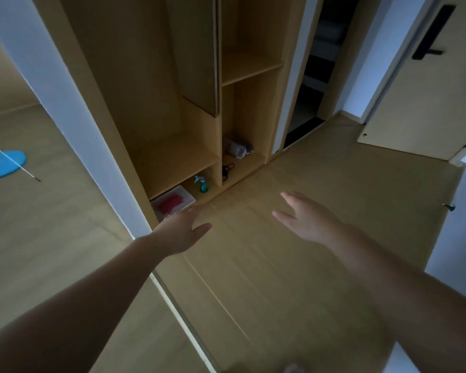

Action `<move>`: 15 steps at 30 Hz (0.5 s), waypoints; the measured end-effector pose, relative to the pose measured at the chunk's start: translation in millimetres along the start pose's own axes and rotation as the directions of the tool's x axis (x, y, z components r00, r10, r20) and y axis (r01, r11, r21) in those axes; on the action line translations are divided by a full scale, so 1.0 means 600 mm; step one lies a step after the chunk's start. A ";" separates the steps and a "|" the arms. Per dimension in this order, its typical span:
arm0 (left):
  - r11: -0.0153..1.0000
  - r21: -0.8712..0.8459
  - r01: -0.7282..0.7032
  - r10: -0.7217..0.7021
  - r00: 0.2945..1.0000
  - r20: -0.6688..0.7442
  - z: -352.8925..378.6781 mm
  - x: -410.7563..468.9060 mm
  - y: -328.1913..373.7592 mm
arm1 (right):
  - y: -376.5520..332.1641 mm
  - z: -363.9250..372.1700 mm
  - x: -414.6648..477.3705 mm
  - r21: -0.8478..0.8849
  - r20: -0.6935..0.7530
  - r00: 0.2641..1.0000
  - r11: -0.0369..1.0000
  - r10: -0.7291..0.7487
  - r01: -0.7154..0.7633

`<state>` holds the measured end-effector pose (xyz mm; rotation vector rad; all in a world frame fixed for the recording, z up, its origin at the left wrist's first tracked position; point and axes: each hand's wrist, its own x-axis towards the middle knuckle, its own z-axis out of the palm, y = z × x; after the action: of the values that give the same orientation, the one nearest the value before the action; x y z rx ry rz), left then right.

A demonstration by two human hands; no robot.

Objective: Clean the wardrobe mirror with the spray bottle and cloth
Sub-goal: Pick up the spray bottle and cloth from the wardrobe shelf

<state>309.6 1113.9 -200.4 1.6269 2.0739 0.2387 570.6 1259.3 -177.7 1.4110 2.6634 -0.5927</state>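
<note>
A green spray bottle with a pale trigger stands in the wardrobe's lowest compartment. Left of it, a red cloth lies in a white tray. The wardrobe mirror fills the left side and reflects the floor. My left hand reaches forward with straight fingers, just in front of the tray and holding nothing. My right hand is stretched out over the wooden floor, fingers spread, empty, to the right of the bottle.
Open wooden wardrobe shelves rise ahead; a bag and black cord lie in the right compartment. A door stands at the right. A blue mop head shows in the mirror. A doorstop sticks up from the floor.
</note>
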 end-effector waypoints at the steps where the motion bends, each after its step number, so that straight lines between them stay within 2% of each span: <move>1: 1.000 -0.009 0.019 -0.019 1.000 -0.005 -0.001 0.016 0.005 | 0.009 -0.006 0.021 -0.007 0.010 1.000 1.000 -0.019 0.020; 10: 0.969 -0.084 0.232 -0.243 0.958 -0.153 0.018 0.161 0.066 | 0.120 -0.083 0.218 -0.017 0.097 0.978 0.982 -0.184 0.186; 15: 0.935 -0.159 0.316 -0.342 0.923 -0.178 0.020 0.205 0.105 | 0.165 -0.130 0.303 -0.048 0.184 0.953 0.966 -0.241 0.254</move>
<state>348.6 1245.9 -216.9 1.1949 2.3925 0.4263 554.8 1479.8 -178.8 0.9629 2.7058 -0.6038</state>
